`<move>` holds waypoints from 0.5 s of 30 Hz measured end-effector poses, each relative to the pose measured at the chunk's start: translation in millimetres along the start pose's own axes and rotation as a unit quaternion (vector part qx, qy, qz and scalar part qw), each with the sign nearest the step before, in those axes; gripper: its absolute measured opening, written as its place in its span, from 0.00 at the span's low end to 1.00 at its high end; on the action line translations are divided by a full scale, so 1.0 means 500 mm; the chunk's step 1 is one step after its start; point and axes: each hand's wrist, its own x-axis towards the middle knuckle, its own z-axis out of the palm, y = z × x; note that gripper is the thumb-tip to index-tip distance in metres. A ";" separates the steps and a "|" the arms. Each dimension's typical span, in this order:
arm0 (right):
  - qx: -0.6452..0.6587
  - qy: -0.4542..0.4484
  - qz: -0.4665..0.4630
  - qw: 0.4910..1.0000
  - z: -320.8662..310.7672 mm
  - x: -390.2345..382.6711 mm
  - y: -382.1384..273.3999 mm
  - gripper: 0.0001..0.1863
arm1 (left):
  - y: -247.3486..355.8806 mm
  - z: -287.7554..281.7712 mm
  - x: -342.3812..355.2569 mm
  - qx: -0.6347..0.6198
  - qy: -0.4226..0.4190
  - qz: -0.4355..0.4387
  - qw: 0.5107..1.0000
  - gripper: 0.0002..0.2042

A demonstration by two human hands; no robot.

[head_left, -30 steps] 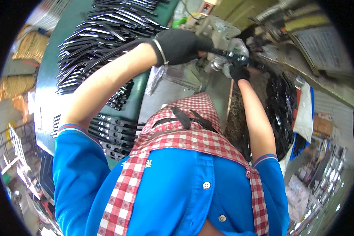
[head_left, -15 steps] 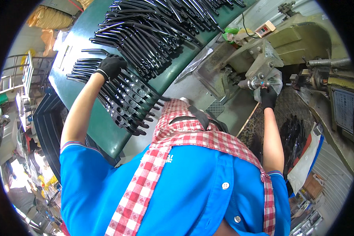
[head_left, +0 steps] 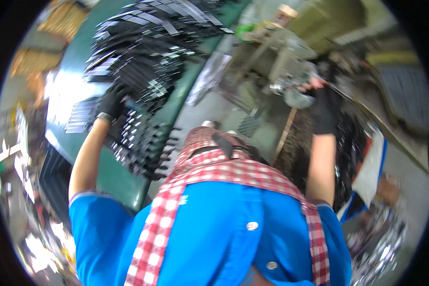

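My left hand [head_left: 113, 102], in a black glove, is at a row of black bent metal tubes [head_left: 80, 115] on the green table. Its fingers are curled round a tube; blur hides how many. The tubes' flattened ends with holes [head_left: 136, 145] point toward me. On the right, my black-gloved right hand [head_left: 325, 107] is raised beside the machine's metal holder [head_left: 282, 86]. A pinkish spot shows by its fingertips, which are smeared by motion. Whether that hand holds anything is hidden by the blur.
A large heap of black tubes [head_left: 143, 52] covers the far part of the green table [head_left: 131, 183]. More dark parts [head_left: 350, 162] lie low at the right, beside a white and blue panel [head_left: 374, 164]. The machine's heavy body [head_left: 331, 26] rises at the back right.
The whole view has shifted and blurred as my head turned. My right hand has moved up off the holder's rod to its right side. My left hand stays at the tube row, lower along it.
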 end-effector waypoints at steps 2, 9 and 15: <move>-0.046 0.005 -0.060 0.997 0.044 -0.014 -0.001 0.10 | 0.004 -0.011 0.012 0.022 -0.016 0.040 0.999 0.22; -0.156 0.017 -0.128 0.979 0.024 -0.042 -0.013 0.09 | -0.122 0.065 -0.009 0.098 0.004 0.073 0.992 0.17; -0.493 0.245 -0.145 0.822 -0.432 -0.139 0.099 0.05 | -0.090 -0.039 0.065 0.192 0.078 0.081 0.975 0.13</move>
